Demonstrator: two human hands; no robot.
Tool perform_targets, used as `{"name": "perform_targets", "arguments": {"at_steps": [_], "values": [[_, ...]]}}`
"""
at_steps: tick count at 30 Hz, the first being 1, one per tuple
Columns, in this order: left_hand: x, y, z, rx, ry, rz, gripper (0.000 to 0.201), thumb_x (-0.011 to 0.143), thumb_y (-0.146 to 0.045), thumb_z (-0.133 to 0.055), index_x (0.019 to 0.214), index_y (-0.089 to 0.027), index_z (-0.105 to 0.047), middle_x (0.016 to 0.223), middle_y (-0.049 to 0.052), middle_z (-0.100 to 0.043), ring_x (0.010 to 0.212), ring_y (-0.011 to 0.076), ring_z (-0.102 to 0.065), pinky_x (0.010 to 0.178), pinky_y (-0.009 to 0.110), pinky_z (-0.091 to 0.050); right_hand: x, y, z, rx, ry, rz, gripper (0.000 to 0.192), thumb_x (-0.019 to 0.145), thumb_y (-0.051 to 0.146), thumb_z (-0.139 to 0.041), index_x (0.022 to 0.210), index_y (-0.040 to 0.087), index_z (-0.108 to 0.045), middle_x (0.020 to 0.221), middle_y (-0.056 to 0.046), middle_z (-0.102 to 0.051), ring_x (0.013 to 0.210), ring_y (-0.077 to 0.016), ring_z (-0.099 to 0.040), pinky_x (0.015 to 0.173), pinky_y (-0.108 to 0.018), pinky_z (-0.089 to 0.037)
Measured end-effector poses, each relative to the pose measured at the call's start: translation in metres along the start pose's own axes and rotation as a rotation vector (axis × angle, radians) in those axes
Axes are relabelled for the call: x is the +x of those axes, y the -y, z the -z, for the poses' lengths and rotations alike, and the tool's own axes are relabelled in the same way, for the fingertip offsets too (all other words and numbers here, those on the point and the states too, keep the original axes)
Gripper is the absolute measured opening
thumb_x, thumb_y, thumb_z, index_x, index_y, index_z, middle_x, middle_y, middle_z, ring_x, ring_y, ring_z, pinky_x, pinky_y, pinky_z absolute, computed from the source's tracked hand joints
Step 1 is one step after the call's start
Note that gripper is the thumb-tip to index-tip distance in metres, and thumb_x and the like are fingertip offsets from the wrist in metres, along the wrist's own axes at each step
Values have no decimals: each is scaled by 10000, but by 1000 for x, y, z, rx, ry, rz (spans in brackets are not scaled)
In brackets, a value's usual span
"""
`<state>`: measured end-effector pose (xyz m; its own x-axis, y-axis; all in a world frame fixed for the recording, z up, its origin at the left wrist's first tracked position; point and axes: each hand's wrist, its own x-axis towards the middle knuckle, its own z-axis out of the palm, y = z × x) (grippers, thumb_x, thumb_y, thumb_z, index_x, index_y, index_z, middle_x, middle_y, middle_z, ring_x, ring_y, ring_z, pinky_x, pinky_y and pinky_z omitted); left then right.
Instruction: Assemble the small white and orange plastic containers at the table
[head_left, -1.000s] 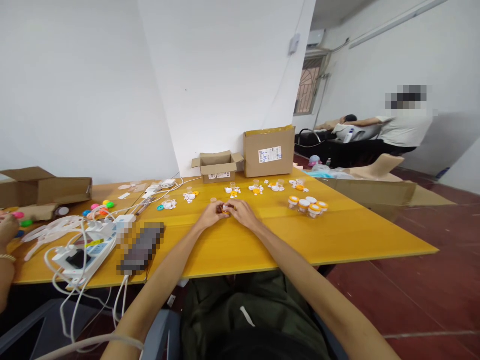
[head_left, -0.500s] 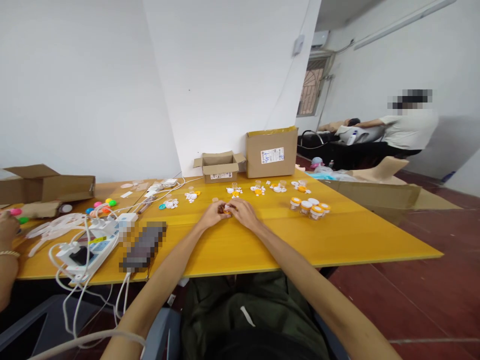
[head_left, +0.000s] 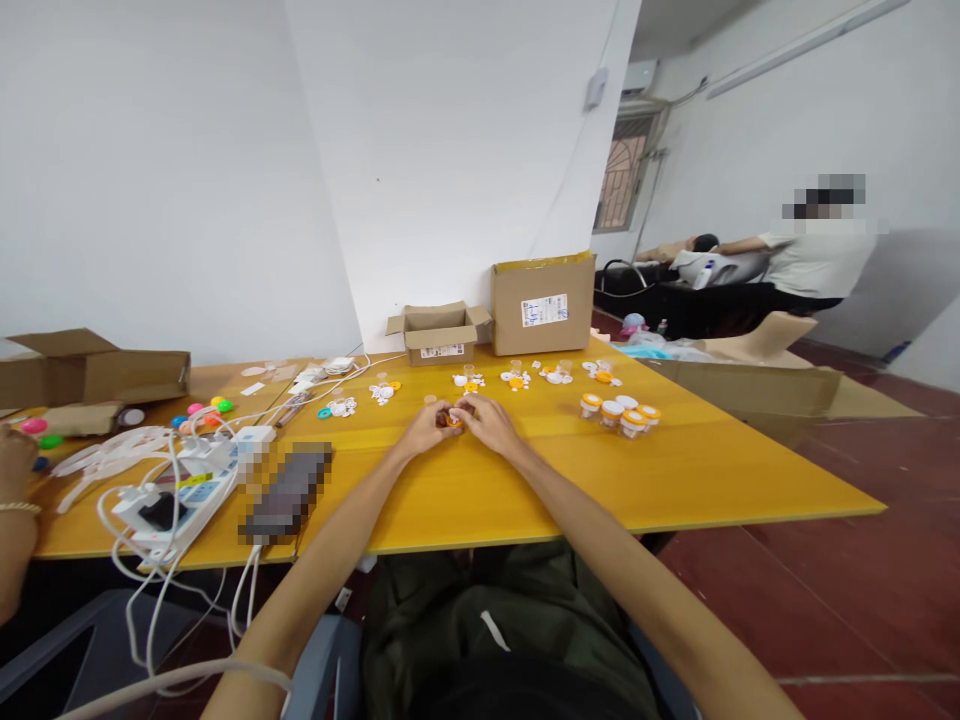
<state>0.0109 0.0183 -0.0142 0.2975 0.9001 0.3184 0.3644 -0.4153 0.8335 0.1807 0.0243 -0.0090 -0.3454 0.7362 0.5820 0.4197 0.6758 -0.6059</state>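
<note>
My left hand (head_left: pixel 424 432) and my right hand (head_left: pixel 489 424) meet over the middle of the yellow table. Between their fingertips is a small orange lid (head_left: pixel 453 421) with something white on it; both hands have their fingers closed on it, and the fingers hide most of it. A clear jar (head_left: pixel 430 400) stands just behind my left hand, partly covered. Beyond the hands lie small piles of white parts (head_left: pixel 466 381) with orange or white lids and clear jars. To the right stand several capped clear jars (head_left: pixel 632 420) with white parts inside.
An open carton (head_left: pixel 441 338) and a taller cardboard box (head_left: pixel 544 305) stand at the back. Left are a phone (head_left: pixel 289 495), a power strip (head_left: pixel 202 500) with loose cables, and coloured balls (head_left: pixel 214 412). Another person's hand (head_left: pixel 16 455) is at the far left; a person (head_left: pixel 817 255) sits behind right.
My fingers shift slightly around the orange lid, with the right fingertips turned a little. The other person's hand at the far left has moved slightly.
</note>
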Motion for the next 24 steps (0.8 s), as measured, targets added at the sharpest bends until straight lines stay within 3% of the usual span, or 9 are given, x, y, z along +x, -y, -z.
{"name": "perform_targets", "arguments": {"at_steps": [5, 11, 19, 24], "values": [[0, -3, 0, 29, -4, 3, 244, 661, -263, -739, 856, -161, -634, 755, -20, -601, 697, 128, -548, 697, 264, -467, -1, 0, 1, -9, -15, 18, 131, 886, 283, -567, 810, 234, -662, 849, -26, -701, 791, -176, -617, 705, -260, -440], [-3, -11, -1, 57, -12, -4, 212, 668, -174, -690, 874, -175, -643, 770, -18, -621, 701, 136, -567, 724, 275, -485, -1, -10, 0, -153, -78, -74, 122, 864, 234, -567, 782, 244, -656, 830, -36, -715, 734, -193, -610, 617, -267, -390], [-3, -11, 0, 32, 6, -24, 197, 683, -147, -669, 876, -172, -640, 815, -4, -643, 749, 143, -592, 783, 285, -497, -1, -17, -1, -129, 51, -40, 168, 818, 124, -573, 772, 244, -681, 857, -33, -730, 799, -188, -636, 667, -260, -435], [-2, -8, 2, -3, 13, -23, 194, 693, -180, -699, 883, -171, -656, 819, 1, -653, 767, 150, -603, 793, 290, -501, 2, -16, -1, -29, 90, -112, 155, 818, 128, -568, 802, 215, -695, 882, -39, -739, 855, -185, -657, 754, -271, -478]]}}
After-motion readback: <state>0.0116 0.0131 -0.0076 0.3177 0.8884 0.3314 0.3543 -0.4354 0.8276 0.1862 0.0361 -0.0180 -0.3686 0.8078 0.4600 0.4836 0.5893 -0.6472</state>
